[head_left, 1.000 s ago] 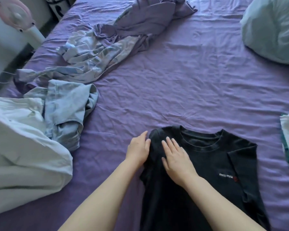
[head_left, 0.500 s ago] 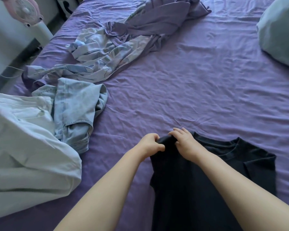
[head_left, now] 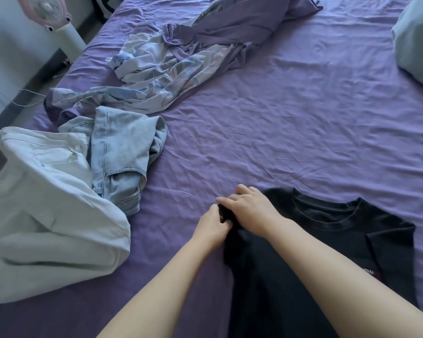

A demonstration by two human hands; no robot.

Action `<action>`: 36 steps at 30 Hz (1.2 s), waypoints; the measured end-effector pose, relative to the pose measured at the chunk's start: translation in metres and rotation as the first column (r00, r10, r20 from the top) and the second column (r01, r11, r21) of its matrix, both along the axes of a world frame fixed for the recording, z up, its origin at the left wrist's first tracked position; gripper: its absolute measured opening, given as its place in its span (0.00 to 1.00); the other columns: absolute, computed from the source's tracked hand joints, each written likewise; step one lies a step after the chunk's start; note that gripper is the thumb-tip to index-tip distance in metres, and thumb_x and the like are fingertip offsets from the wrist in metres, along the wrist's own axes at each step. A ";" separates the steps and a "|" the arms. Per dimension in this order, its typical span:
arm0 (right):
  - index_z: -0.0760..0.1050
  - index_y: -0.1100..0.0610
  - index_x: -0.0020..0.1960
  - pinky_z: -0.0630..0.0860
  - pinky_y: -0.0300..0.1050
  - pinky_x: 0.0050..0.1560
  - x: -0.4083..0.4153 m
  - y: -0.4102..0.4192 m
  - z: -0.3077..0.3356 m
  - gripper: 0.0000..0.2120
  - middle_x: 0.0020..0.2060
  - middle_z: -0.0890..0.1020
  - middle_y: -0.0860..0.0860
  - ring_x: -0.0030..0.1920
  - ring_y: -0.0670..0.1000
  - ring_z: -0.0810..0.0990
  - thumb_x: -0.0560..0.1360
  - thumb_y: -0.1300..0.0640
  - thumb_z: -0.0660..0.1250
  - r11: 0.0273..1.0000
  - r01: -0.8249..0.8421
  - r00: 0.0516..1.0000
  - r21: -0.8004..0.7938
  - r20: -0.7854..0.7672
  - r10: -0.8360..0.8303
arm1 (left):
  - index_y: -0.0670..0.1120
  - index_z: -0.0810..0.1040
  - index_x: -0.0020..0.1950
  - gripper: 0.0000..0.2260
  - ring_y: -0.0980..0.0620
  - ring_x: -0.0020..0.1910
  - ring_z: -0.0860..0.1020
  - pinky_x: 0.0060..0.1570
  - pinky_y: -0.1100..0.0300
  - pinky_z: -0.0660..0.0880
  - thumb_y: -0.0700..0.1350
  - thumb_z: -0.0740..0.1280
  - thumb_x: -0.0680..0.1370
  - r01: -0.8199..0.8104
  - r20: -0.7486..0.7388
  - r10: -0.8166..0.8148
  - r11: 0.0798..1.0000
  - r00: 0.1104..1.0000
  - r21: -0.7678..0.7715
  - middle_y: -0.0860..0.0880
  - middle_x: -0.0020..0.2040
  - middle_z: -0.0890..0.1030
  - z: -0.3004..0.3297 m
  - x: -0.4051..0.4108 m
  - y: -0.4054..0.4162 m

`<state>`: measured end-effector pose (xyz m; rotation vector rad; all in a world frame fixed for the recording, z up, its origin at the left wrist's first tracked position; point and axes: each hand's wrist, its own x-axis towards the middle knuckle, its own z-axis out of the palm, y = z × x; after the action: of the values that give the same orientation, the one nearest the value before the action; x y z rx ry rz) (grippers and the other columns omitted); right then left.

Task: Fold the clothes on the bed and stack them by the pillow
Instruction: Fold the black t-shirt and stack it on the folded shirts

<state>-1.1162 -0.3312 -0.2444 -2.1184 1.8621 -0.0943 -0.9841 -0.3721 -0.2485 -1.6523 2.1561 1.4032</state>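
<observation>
Both hands at near-left shoulder of black T-shirt (head_left: pixel 327 230): left hand (head_left: pixel 211 225) pinches bunched sleeve, right hand (head_left: pixel 252 211) grips same fabric. Risk: uneven pull skews fold, drags shirt.

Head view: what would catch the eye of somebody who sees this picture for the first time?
First, the two bare arms reaching in from below: the left hand and right hand both grip the left shoulder of a black T-shirt lying low on the purple bed sheet. At left, white trousers and light-blue jeans lie unfolded.
</observation>
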 end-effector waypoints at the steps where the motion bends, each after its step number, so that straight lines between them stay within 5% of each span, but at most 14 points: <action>1: 0.69 0.50 0.67 0.66 0.47 0.44 0.002 -0.002 0.002 0.23 0.52 0.78 0.49 0.52 0.55 0.72 0.73 0.62 0.63 0.999 0.044 0.998 0.029 0.036 -0.046 | 0.43 0.70 0.59 0.16 0.45 0.55 0.77 0.51 0.53 0.74 0.46 0.67 0.74 -0.042 -0.030 0.043 0.999 0.999 0.031 0.46 0.53 0.79 0.001 0.000 0.004; 4: 0.74 0.49 0.57 0.61 0.44 0.37 0.002 -0.004 0.010 0.15 0.51 0.70 0.51 0.41 0.53 0.69 0.73 0.62 0.62 0.970 0.192 0.972 0.149 0.110 -0.210 | 0.47 0.68 0.57 0.23 0.48 0.50 0.78 0.50 0.51 0.76 0.53 0.72 0.69 -0.038 -0.023 0.041 0.994 0.999 0.106 0.49 0.50 0.80 0.001 0.001 0.018; 7: 0.76 0.51 0.48 0.63 0.45 0.34 -0.005 0.000 0.011 0.12 0.48 0.66 0.48 0.39 0.54 0.70 0.73 0.66 0.60 0.949 0.279 0.928 0.147 0.214 -0.306 | 0.48 0.68 0.54 0.23 0.48 0.49 0.78 0.46 0.51 0.76 0.55 0.73 0.66 0.100 0.113 -0.102 0.995 0.988 0.015 0.50 0.50 0.77 -0.002 0.003 0.034; 12: 0.74 0.50 0.48 0.68 0.44 0.40 -0.018 0.011 0.026 0.08 0.42 0.72 0.49 0.44 0.54 0.75 0.75 0.58 0.58 0.900 0.333 0.905 0.279 0.174 -0.389 | 0.47 0.65 0.48 0.09 0.43 0.50 0.76 0.40 0.54 0.68 0.47 0.63 0.73 0.160 0.220 -0.131 0.980 0.967 -0.118 0.48 0.50 0.77 -0.002 0.006 0.058; 15: 0.70 0.56 0.37 0.69 0.45 0.35 -0.024 0.024 0.034 0.11 0.34 0.77 0.52 0.38 0.55 0.79 0.74 0.52 0.56 0.833 0.413 0.804 0.367 0.284 -0.523 | 0.48 0.65 0.48 0.06 0.43 0.48 0.76 0.37 0.56 0.65 0.41 0.62 0.74 0.192 0.226 -0.135 0.948 0.965 -0.253 0.49 0.50 0.75 0.002 0.009 0.072; 17: 0.68 0.58 0.34 0.69 0.46 0.34 -0.027 0.031 0.034 0.16 0.32 0.77 0.53 0.34 0.55 0.78 0.74 0.48 0.57 0.793 0.473 0.738 0.384 0.318 -0.595 | 0.45 0.70 0.44 0.10 0.45 0.37 0.78 0.28 0.57 0.63 0.37 0.69 0.68 0.286 0.193 -0.225 0.869 0.955 -0.405 0.48 0.42 0.75 0.002 0.010 0.080; 19: 0.71 0.56 0.37 0.71 0.46 0.38 -0.031 0.039 0.031 0.12 0.35 0.77 0.50 0.36 0.52 0.76 0.73 0.48 0.60 0.821 0.465 0.800 0.332 0.239 -0.550 | 0.45 0.71 0.39 0.14 0.47 0.28 0.74 0.21 0.60 0.57 0.35 0.73 0.60 0.422 0.231 -0.353 0.776 0.907 -0.469 0.49 0.35 0.73 0.001 0.010 0.087; 21: 0.73 0.53 0.49 0.73 0.47 0.46 -0.034 0.047 0.026 0.06 0.48 0.77 0.49 0.47 0.52 0.77 0.73 0.55 0.61 0.865 0.404 0.877 0.297 0.142 -0.459 | 0.42 0.74 0.44 0.06 0.44 0.33 0.75 0.23 0.57 0.63 0.37 0.66 0.68 0.498 0.156 -0.484 0.741 0.861 -0.450 0.46 0.40 0.74 -0.004 0.010 0.094; 23: 0.71 0.53 0.60 0.73 0.49 0.52 -0.038 0.055 0.016 0.16 0.57 0.74 0.50 0.54 0.55 0.75 0.74 0.62 0.58 0.887 0.362 0.910 0.287 0.098 -0.403 | 0.43 0.74 0.49 0.08 0.44 0.35 0.76 0.25 0.56 0.71 0.40 0.58 0.73 0.528 0.087 -0.560 0.704 0.824 -0.474 0.46 0.43 0.75 -0.001 0.009 0.098; 26: 0.66 0.51 0.68 0.73 0.50 0.53 -0.041 0.065 0.003 0.23 0.62 0.72 0.50 0.58 0.55 0.73 0.75 0.66 0.57 0.928 0.320 0.945 0.191 0.004 -0.327 | 0.45 0.77 0.52 0.15 0.48 0.37 0.79 0.27 0.59 0.76 0.34 0.66 0.67 0.500 0.087 -0.562 0.643 0.823 -0.580 0.48 0.46 0.79 -0.006 0.005 0.093; 28: 0.62 0.50 0.72 0.69 0.48 0.59 -0.043 0.070 -0.006 0.26 0.68 0.67 0.51 0.63 0.55 0.69 0.76 0.63 0.60 0.956 0.270 0.960 0.114 -0.108 -0.259 | 0.45 0.78 0.61 0.20 0.45 0.55 0.79 0.50 0.55 0.79 0.36 0.62 0.70 0.586 0.259 -0.572 0.514 0.779 -0.627 0.45 0.62 0.78 -0.007 -0.004 0.084; 30: 0.56 0.49 0.75 0.63 0.48 0.66 -0.045 0.077 -0.012 0.28 0.74 0.59 0.53 0.71 0.55 0.60 0.78 0.57 0.61 0.954 0.279 0.950 0.111 -0.176 -0.257 | 0.43 0.59 0.76 0.23 0.43 0.76 0.56 0.74 0.47 0.52 0.44 0.53 0.80 0.780 0.499 -0.616 0.353 0.609 -0.516 0.44 0.78 0.53 -0.007 -0.010 0.075; 32: 0.55 0.50 0.76 0.58 0.52 0.70 -0.046 0.086 -0.018 0.31 0.76 0.56 0.54 0.75 0.55 0.55 0.77 0.51 0.63 0.952 0.288 0.939 0.100 -0.225 -0.260 | 0.43 0.42 0.77 0.28 0.44 0.76 0.37 0.71 0.45 0.32 0.54 0.49 0.83 0.881 0.599 -0.652 0.276 0.466 -0.385 0.44 0.76 0.36 -0.011 -0.016 0.066; 36: 0.66 0.51 0.71 0.56 0.63 0.70 -0.053 0.114 -0.036 0.30 0.70 0.69 0.57 0.71 0.60 0.65 0.73 0.42 0.64 0.954 0.301 0.903 -0.003 -0.320 -0.287 | 0.44 0.38 0.77 0.38 0.45 0.75 0.34 0.71 0.40 0.33 0.66 0.48 0.78 0.934 0.673 -0.651 0.204 0.352 -0.292 0.43 0.77 0.36 -0.021 -0.029 0.047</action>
<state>-1.1687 -0.2171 -0.2804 -1.8924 2.3371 0.2356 -1.0128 -0.3254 -0.2695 -0.3831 2.6367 -0.0891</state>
